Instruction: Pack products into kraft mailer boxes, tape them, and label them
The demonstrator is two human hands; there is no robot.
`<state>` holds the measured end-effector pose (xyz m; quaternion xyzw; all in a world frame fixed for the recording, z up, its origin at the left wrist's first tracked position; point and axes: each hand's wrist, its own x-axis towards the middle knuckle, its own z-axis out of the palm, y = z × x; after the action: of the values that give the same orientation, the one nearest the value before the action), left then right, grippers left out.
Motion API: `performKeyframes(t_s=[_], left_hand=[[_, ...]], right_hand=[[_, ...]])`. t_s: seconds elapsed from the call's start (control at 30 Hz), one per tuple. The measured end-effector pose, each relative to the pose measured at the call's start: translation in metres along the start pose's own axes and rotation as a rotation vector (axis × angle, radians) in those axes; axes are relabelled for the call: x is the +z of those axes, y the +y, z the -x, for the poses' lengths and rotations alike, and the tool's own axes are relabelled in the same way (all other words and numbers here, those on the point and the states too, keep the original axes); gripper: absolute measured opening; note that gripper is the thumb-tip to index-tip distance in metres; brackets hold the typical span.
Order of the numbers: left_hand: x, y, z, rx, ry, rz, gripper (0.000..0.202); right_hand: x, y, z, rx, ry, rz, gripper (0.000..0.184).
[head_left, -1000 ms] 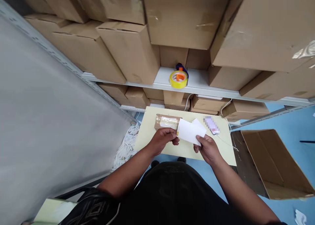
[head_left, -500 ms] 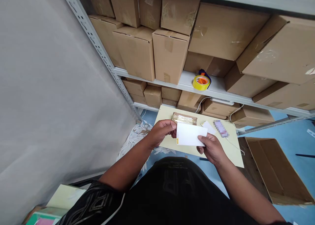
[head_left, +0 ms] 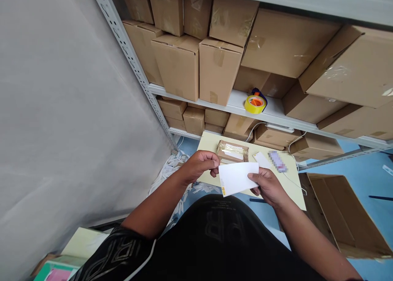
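In front of me, above the table, a white paper label (head_left: 236, 177) with a small yellow mark at its lower left corner is held level. My right hand (head_left: 267, 184) is closed on its right edge, thumb on top. My left hand (head_left: 202, 166) pinches at the upper left corner of the label, its fingertips partly hidden. Just beyond the label, a small cardboard box (head_left: 225, 146) wrapped in clear tape lies on the cream table (head_left: 288, 186). Another white slip (head_left: 262, 159) lies right of that box, beside a blurred-out purple item (head_left: 278, 161).
A tape dispenser with yellow tape (head_left: 255, 104) sits on the metal shelf (head_left: 239, 98) among stacked cardboard boxes (head_left: 219, 70). An open carton (head_left: 346, 211) stands on the floor at right. Paper strips (head_left: 167, 172) litter the floor at left beside the grey wall (head_left: 76, 109).
The label's left end has dropped and tilted toward me, showing more of the taped box behind it. Both hands stay near the label. The whole view has shifted slightly.
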<state>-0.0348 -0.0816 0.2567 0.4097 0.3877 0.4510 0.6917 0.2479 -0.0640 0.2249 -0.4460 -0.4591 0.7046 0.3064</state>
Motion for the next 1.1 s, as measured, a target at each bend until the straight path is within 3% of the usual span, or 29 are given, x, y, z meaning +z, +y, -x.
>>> performKeyframes(t_s=[0.43, 1.1], left_hand=[[0.001, 0.000, -0.007, -0.077, -0.063, -0.099, 0.012], [0.013, -0.019, -0.022, -0.109, -0.051, -0.023, 0.012]], right_hand=[[-0.010, 0.000, 0.000, 0.015, 0.028, 0.022, 0.034], [-0.021, 0.011, -0.003, 0.060, 0.010, -0.014, 0.033]])
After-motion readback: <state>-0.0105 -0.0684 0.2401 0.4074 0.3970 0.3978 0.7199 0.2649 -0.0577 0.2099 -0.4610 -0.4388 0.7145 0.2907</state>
